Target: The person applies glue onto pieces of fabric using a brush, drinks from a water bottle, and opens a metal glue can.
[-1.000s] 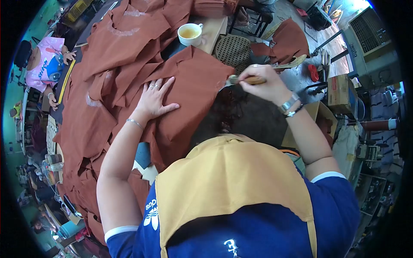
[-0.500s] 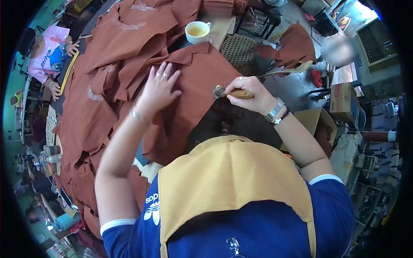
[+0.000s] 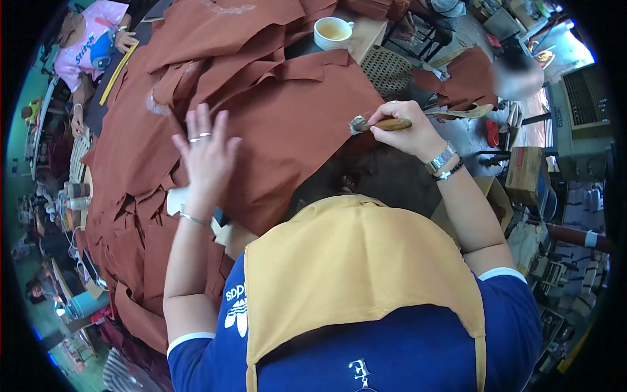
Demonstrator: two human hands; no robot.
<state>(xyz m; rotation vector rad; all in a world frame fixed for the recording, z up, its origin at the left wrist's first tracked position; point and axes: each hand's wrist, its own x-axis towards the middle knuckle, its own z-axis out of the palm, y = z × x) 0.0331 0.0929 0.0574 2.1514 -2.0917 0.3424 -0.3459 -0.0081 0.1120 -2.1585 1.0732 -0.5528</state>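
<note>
My right hand [image 3: 406,134] grips the wooden handle of a short brush [image 3: 392,124]. Its pale, smeared bristles touch or hover at the right edge of a reddish-brown leather-like sheet [image 3: 313,124]; I cannot tell which. With fingers spread and slightly blurred, my left hand [image 3: 210,157] is over the left part of the reddish-brown pieces and holds nothing. Whether it touches them is unclear. A white cup [image 3: 332,34] with yellowish liquid stands beyond the sheet. Near my left wrist, a pale piece [image 3: 176,200] shows between the brown layers.
Heaped reddish-brown pieces [image 3: 130,176] cover the left side. A woven stool [image 3: 386,70] stands beyond the sheet, with more brown material [image 3: 467,81] behind it. At the far left are a person in pink [image 3: 91,46] and a yellow strip [image 3: 119,73]. Cardboard boxes [image 3: 526,171] stand right.
My left hand has moved left and toward me, off the spot where it lay on the sheet. My right hand still holds the brush by the sheet's edge. The whole view has shifted.
</note>
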